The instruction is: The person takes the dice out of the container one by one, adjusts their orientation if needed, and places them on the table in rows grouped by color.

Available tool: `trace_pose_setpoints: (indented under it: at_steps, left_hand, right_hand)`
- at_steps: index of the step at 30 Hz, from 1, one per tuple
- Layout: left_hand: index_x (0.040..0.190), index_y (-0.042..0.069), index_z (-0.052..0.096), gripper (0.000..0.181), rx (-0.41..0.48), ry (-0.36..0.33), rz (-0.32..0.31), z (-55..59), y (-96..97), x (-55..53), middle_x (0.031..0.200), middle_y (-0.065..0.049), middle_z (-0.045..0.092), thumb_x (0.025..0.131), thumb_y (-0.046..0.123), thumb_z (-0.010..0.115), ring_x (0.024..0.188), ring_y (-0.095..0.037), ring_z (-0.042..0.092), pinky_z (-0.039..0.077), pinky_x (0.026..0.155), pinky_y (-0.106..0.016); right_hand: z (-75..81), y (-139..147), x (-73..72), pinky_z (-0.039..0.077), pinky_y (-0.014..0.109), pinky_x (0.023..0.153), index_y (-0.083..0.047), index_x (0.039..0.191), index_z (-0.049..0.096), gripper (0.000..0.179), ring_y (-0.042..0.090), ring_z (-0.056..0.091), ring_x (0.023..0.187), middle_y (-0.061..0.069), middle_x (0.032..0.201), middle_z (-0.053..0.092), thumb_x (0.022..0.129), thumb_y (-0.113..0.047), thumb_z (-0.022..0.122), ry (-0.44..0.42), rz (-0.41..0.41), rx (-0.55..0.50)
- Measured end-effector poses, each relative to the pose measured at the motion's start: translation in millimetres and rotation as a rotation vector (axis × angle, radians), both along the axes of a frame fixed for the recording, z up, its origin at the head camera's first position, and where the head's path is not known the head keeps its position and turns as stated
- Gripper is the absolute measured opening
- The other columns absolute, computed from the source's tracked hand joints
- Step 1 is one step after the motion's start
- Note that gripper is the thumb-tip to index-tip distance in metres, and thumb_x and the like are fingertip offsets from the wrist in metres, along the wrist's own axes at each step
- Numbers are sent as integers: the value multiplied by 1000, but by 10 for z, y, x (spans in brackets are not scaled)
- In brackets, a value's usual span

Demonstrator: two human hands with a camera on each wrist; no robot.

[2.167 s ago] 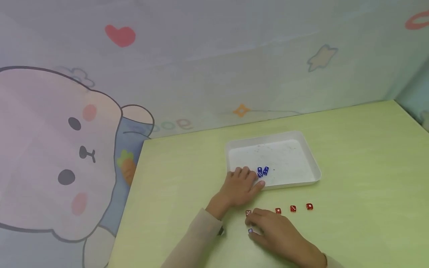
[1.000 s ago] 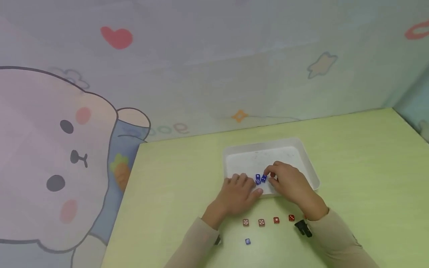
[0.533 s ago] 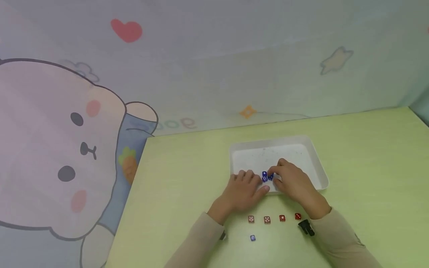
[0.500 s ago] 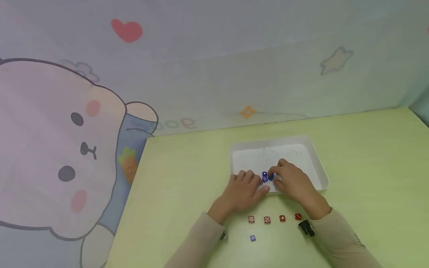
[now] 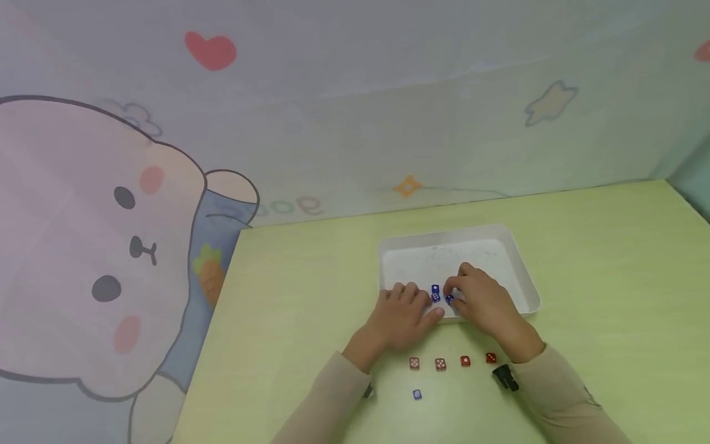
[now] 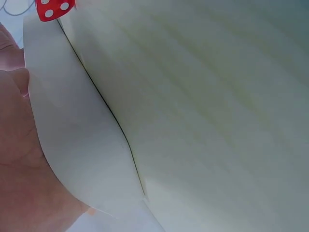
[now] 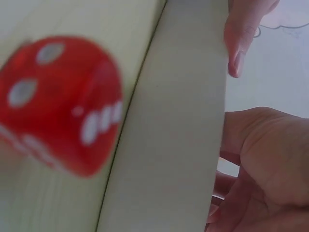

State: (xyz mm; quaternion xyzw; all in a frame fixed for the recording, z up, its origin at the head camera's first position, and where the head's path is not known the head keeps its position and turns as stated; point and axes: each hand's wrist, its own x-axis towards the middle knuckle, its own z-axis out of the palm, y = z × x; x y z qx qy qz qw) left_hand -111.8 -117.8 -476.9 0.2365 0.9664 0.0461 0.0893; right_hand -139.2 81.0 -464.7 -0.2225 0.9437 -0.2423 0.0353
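Blue die, inside the white tray, appears to be pinched by the curled fingers of the right hand; contact is partly hidden. The left hand is laid over the tray's near wall, fingers loosely extended. Two blue dice are seen between the hands. Nearer the body than both hands, four red dice are set in a row, a lone blue die nearer still.

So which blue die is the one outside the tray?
The blue die lying on the green table, below the leftmost visible red die in the head view. The other three visible blue dice are within the white tray.
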Motion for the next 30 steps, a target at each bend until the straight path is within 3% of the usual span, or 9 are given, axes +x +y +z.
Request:
trace_pose_setpoints:
  at_steps: [8,19,24,30]
  left_hand:
    - [133,19,57,52,-7,10,5,-44,-22,-37,129,-3,55,114,55,26,114,-22,48,44,95,-42]
    - [135,18,57,54,-9,-5,3,-48,-27,-53,132,-4,55,114,55,24,117,-23,48,43,98,-44]
    - [133,19,56,53,-7,-5,0,-39,-42,-60,132,-4,54,114,55,24,119,-23,48,44,98,-44]
    - [135,18,56,53,-7,-1,4,4,-49,-60,135,-5,54,114,55,24,121,-24,49,44,99,-44]
  right_hand:
    - [154,14,15,56,47,77,-6,98,75,7,27,64,90,9,99,64,92,-5,79,47,-21,-58]
    - [357,172,392,54,38,76,-10,105,76,13,15,66,86,-3,101,73,93,-7,79,89,26,-196]
    - [285,206,637,53,30,73,-17,101,75,15,6,61,84,-13,95,69,91,-8,82,60,44,-234]
    - [52,164,846,49,24,66,-22,96,73,18,-3,53,75,-19,90,62,90,-9,83,42,138,-225]
